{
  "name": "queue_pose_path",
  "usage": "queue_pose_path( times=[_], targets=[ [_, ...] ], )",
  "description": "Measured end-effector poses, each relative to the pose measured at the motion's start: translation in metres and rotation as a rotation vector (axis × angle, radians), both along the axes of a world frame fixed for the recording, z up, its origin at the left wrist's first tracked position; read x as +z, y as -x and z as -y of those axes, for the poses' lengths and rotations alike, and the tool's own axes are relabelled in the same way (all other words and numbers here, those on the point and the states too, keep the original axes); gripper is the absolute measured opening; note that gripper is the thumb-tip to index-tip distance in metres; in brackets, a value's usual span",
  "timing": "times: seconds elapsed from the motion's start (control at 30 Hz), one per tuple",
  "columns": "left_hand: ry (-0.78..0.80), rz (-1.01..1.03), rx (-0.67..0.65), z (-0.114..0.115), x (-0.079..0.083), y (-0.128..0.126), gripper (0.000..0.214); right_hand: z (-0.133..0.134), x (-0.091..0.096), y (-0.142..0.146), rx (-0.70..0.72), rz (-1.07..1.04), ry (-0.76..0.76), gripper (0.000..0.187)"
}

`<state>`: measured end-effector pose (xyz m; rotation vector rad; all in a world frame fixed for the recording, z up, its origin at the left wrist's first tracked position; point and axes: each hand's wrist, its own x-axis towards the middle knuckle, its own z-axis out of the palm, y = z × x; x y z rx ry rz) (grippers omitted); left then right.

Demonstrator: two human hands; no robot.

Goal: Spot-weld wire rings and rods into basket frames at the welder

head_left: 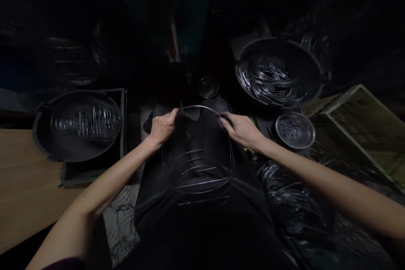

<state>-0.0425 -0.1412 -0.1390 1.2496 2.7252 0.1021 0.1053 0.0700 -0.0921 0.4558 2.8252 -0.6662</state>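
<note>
My left hand and my right hand are both closed on the far rim of a round wire frame. Its thin shiny rim arcs between my fingers, and several straight and curved wires span its nearer part. It lies above the dark apron over my lap. A small flat piece shows just under the arc, its kind unclear. The dim light and blur hide some of the wires.
At left, a black basin holds wire frames. A larger basin with bent wires stands far right, near a small bowl of short metal pieces. A green crate and wire heaps lie right. Another small bowl is ahead.
</note>
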Motion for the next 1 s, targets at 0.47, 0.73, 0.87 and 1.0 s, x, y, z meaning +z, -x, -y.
queue_pose_path(
  times=[0.47,0.73,0.87,1.0],
  targets=[
    [0.002,0.038,0.051,0.003,-0.022,-0.001,0.034,0.017,-0.022,0.020,0.118,0.266,-0.352,0.044],
    [-0.158,0.021,0.030,0.004,-0.013,-0.001,0.033,0.011,-0.004,0.027,0.219,0.069,-0.352,0.042],
    [-0.290,0.091,0.071,0.007,-0.017,0.000,0.033,0.010,-0.015,0.029,0.203,0.041,-0.304,0.045],
    [-0.346,0.184,0.074,0.004,-0.021,0.008,0.036,0.010,-0.020,0.038,0.185,0.091,-0.308,0.050]
  ],
)
